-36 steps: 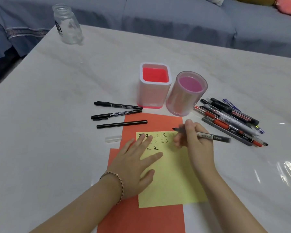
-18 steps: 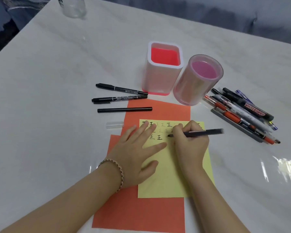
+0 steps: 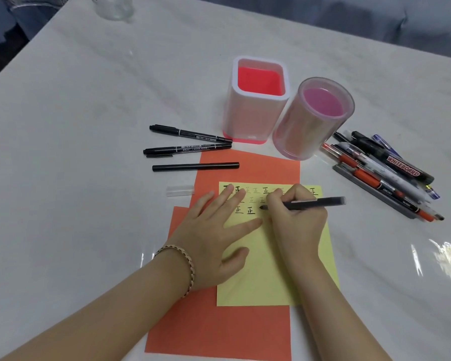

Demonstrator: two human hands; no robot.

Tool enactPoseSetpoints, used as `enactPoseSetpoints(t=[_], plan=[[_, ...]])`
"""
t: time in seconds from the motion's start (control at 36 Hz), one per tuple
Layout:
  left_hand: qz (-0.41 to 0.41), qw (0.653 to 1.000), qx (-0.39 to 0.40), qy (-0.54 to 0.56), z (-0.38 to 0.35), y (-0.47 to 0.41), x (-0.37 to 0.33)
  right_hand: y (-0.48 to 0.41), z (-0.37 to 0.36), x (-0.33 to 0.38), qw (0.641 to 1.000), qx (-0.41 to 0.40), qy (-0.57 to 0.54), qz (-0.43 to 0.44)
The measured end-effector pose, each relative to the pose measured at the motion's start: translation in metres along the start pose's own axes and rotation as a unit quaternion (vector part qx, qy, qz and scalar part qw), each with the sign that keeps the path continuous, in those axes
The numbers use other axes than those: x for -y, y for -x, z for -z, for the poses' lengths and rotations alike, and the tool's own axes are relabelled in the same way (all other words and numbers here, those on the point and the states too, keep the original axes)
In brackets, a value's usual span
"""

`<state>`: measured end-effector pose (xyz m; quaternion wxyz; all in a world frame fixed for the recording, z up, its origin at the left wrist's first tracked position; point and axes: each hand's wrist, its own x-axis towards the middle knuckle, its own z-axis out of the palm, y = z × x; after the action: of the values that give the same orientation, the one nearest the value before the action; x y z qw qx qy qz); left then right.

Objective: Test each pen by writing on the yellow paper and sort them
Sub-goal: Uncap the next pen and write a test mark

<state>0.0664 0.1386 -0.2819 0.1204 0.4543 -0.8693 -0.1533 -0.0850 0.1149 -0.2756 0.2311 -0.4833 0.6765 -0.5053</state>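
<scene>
The yellow paper (image 3: 261,280) lies on orange sheets (image 3: 227,332) and carries rows of written marks near its top edge. My right hand (image 3: 297,222) grips a black pen (image 3: 315,203), its tip on the paper just right of the lowest row of marks. My left hand (image 3: 214,235) lies flat with spread fingers on the paper's left part. Three black pens (image 3: 190,149) lie left of the holders. A pile of several pens (image 3: 383,170) lies on the right. A clear pen cap (image 3: 180,191) rests beside the orange sheet.
A square white holder with a red inside (image 3: 258,100) and a round pink holder (image 3: 313,118) stand behind the paper. A clear glass jar (image 3: 112,6) stands at the table's far left. A blue sofa (image 3: 375,19) runs along the far edge.
My right hand has brought the pen from above the paper's top edge down to the lowest row of marks. The view has tilted down and closer. My left hand has stayed flat.
</scene>
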Motion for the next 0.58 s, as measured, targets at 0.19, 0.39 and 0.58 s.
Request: enactPoseSetpoints(t=[0.19,0.39,0.58], plan=[[0.003,1.0,-0.001,0.002,-0.0002,0.0001,-0.0006,0.0011,0.0006,-0.0007,1.0,-0.019,0.006,-0.006],[0.004,1.0,0.001,0.004,-0.0007,0.0001,-0.0006,0.0002,0.0014,-0.001,1.0,-0.017,-0.001,-0.013],[0.005,1.0,0.006,0.004,-0.0005,0.0003,-0.0002,0.0009,0.002,-0.0013,1.0,-0.003,-0.001,-0.026]])
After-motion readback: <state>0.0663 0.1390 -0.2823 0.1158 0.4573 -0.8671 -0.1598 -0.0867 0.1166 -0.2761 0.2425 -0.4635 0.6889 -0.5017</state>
